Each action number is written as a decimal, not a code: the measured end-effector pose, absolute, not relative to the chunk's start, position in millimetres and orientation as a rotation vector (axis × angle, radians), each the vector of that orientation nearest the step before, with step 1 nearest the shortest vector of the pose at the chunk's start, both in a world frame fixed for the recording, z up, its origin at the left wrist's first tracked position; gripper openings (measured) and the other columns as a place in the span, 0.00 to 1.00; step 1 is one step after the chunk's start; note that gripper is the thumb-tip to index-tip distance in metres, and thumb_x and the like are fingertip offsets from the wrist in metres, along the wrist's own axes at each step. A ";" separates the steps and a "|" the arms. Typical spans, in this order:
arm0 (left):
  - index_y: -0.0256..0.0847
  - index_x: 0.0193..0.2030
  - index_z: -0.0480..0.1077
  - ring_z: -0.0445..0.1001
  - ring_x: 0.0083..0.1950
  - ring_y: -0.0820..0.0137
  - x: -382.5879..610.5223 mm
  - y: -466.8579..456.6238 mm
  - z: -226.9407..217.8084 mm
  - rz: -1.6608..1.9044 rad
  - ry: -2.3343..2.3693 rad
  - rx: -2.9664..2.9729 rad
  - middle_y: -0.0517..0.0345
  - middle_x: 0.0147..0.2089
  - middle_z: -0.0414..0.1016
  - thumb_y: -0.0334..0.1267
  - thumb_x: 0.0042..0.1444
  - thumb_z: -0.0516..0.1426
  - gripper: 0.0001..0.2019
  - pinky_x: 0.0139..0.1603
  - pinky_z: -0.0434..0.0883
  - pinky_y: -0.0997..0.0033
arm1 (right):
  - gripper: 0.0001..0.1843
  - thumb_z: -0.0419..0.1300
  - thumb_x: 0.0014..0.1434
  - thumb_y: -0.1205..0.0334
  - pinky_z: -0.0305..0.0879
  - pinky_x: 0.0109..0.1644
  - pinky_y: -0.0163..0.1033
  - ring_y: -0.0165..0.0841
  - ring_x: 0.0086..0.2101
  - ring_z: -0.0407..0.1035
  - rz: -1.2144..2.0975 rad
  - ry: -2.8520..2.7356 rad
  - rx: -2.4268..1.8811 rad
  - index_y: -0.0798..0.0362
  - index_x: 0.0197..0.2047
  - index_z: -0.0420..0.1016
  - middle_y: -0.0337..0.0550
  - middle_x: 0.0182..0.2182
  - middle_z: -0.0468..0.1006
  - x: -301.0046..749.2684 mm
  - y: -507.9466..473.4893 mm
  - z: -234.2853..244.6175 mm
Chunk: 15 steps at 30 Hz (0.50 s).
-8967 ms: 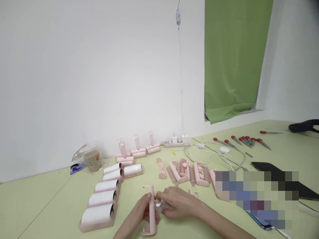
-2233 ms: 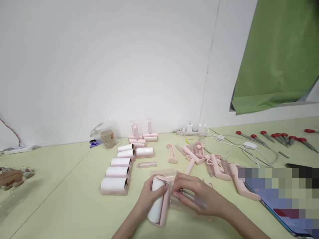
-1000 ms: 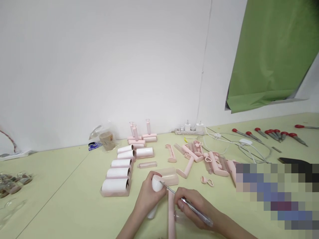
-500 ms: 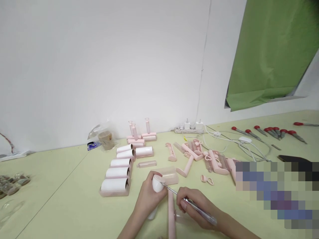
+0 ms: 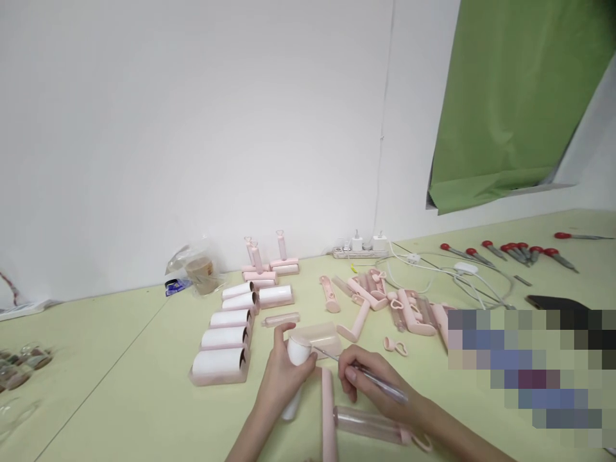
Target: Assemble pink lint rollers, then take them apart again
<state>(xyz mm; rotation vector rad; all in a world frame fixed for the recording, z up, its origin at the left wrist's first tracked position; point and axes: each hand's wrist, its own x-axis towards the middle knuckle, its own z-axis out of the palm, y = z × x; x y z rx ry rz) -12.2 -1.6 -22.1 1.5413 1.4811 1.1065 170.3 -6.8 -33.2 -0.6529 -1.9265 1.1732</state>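
Note:
My left hand [image 5: 283, 369] is closed around a white roll [image 5: 299, 350], held tilted with its rounded end up. A slim tool [image 5: 382, 385] with a thin metal shaft and a shiny clear handle is gripped like a pen in my right hand [image 5: 368, 378]. Its tip is at the side of the roll near the end; whether it touches I cannot tell. Behind the roll lies a translucent cover [image 5: 322, 340]. A pink lint roller handle [image 5: 328, 414] with a clear tube [image 5: 368, 425] lies below my right hand. Another white cylinder [image 5: 291, 407] shows under my left hand.
White rolls in translucent covers [image 5: 219, 364] line up at left. Pink handle parts [image 5: 368, 295] are heaped at right. Red-topped tools [image 5: 517, 253], cables [image 5: 464, 269] and a power strip [image 5: 360, 252] sit farther back. A bagged tape roll [image 5: 201, 273] stands by the wall.
The view has shifted slightly. The white roll is turned so more of its side shows. My right hand has tilted the tool flatter, and more of the clear tube beneath it is visible.

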 end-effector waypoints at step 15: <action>0.45 0.40 0.50 0.65 0.19 0.73 -13.3 -1.0 -23.7 1.035 1.523 1.541 0.67 0.25 0.66 0.37 0.44 0.55 0.18 0.24 0.62 0.74 | 0.13 0.44 0.61 0.56 0.60 0.28 0.31 0.26 0.23 0.62 1.128 -1.967 -0.710 0.53 0.32 0.62 0.36 0.22 0.63 171.2 -3.4 -33.4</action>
